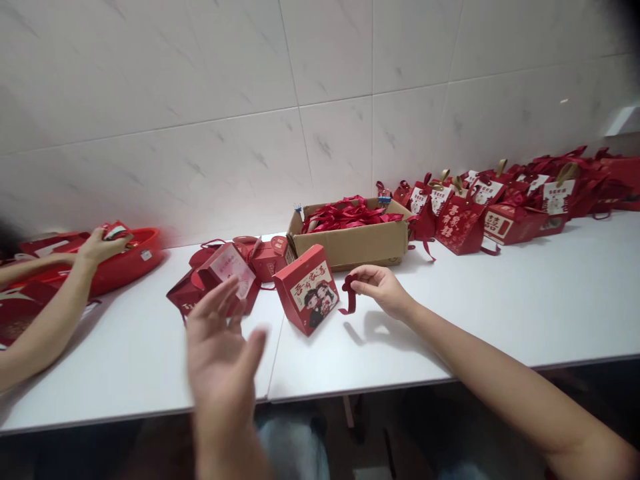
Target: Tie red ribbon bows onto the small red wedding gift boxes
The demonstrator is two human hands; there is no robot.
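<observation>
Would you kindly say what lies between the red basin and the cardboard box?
The head view shows several red gift boxes on the table between the red basin and the cardboard box.

Crimson Nearly Everywhere, on White

The gift box [306,292] is bright red with a cream panel, dark lettering and a cartoon couple in black, white and red. The ribbon [351,303] beside it is deep wine red. More ribbons [340,219], crimson, fill a plain brown carton [350,248] with blue clips [384,200]. At right, red boxes [463,230] carry white tags [557,198], pale characters and some gold loops [567,172]. The basin [125,267] is vivid red, the table [500,300] white — the wall [225,127] pale, grey-flecked tile.
</observation>
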